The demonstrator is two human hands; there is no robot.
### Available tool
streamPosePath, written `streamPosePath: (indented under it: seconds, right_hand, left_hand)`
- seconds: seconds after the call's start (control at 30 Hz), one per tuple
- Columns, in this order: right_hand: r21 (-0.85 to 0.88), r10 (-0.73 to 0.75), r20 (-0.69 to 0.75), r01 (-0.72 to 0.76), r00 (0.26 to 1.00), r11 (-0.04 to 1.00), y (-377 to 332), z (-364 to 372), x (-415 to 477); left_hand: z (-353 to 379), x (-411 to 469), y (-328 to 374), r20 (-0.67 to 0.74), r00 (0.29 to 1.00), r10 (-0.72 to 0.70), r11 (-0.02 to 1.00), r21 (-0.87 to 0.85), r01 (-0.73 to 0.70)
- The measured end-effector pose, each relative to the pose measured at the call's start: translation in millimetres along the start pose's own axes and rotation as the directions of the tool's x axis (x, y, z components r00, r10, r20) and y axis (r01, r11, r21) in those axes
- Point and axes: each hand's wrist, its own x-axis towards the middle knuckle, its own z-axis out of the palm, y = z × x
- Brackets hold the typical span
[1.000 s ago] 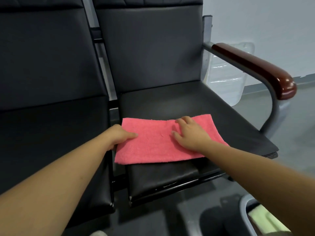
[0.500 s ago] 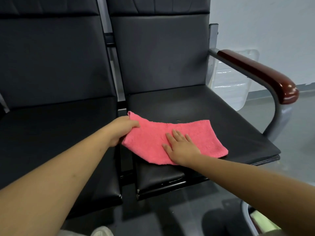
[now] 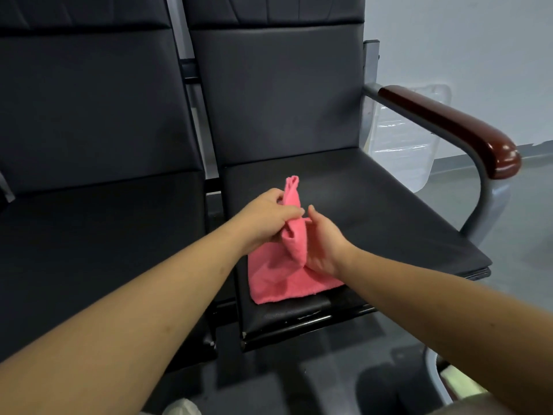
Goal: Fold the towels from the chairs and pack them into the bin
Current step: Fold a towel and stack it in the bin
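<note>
**Towel raised mid-fold**

Pink towel (image 3: pixel 281 274), flat on the chair seat (image 3: pixel 374 211) half a second ago, now stands up at the seat's front edge. The left hand (image 3: pixel 266 218) pinches its lifted end. The right hand (image 3: pixel 324 244), fingers straight and holding nothing, braces the crease. Folding looks half done, and packing into the bin (image 3: pixel 432 375) below the seat's front comes later.
</note>
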Motion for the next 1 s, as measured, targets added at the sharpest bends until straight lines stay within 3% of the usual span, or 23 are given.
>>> streamPosePath:
  seconds: [0.1, 0.2, 0.27, 0.33, 0.43, 0.5, 0.57, 0.67, 0.83, 0.9, 1.0]
  right_hand:
    - [0.087, 0.045, -0.140, -0.033, 0.989, 0.996, -15.8, -15.0, 0.0]
    - [-0.263, 0.014, -0.290, -0.094, 0.957, 0.960, -24.8, -21.4, -5.0]
    - [-0.590, -0.135, -0.375, -0.124, 0.917, 0.798, -32.7, -19.1, -12.9]
    - [-0.790, -0.254, -0.381, -0.171, 0.889, 0.588, -40.0, -20.1, -13.1]
    - [-0.908, -0.362, -0.331, -0.189, 0.872, 0.374, -48.5, -22.6, -10.2]
    - [-0.939, -0.360, -0.331, -0.267, 0.872, 0.216, -49.9, -25.4, -13.0]
    - [-0.938, -0.333, -0.347, -0.316, 0.877, 0.144, -46.9, -28.5, -17.6]
    - [-0.948, -0.313, -0.317, -0.293, 0.895, 0.122, -39.3, -33.9, -15.9]
    - [-0.969, -0.258, -0.237, -0.207, 0.937, 0.138, -33.1, -33.4, -15.6]
    - [-0.938, -0.238, -0.265, -0.192, 0.934, 0.290, -31.2, -40.6, -10.6]
    - [-0.738, -0.131, -0.334, -0.172, 0.933, 0.653, -34.0, -48.2, -11.4]
  left_hand:
    - [4.2, 3.6, -4.6, 0.140, 0.990, -0.033, 0.999, -0.020, 0.037]
    - [-1.2, 12.1, -15.1, 0.086, 0.995, -0.059, 0.988, 0.147, 0.046]
    - [-7.7, 18.1, -24.5, -0.007, 0.998, -0.063, 0.946, 0.319, 0.062]
    - [-16.0, 19.9, -33.0, -0.105, 0.992, -0.073, 0.875, 0.471, 0.114]
    - [-23.4, 18.7, -43.4, -0.206, 0.970, -0.132, 0.817, 0.531, 0.224]
    - [-23.5, 18.9, -49.0, -0.245, 0.950, -0.194, 0.836, 0.466, 0.291]
    - [-20.6, 21.6, -52.0, -0.271, 0.935, -0.229, 0.882, 0.348, 0.317]
    - [-13.9, 25.3, -54.0, -0.275, 0.915, -0.297, 0.934, 0.115, 0.338]
    - [0.0, 29.9, -55.5, -0.185, 0.895, -0.406, 0.912, -0.135, 0.386]
    - [6.4, 27.9, -49.0, -0.099, 0.888, -0.449, 0.871, -0.272, 0.410]
    - [15.0, 27.2, -36.5, -0.060, 0.911, -0.409, 0.852, -0.384, 0.357]
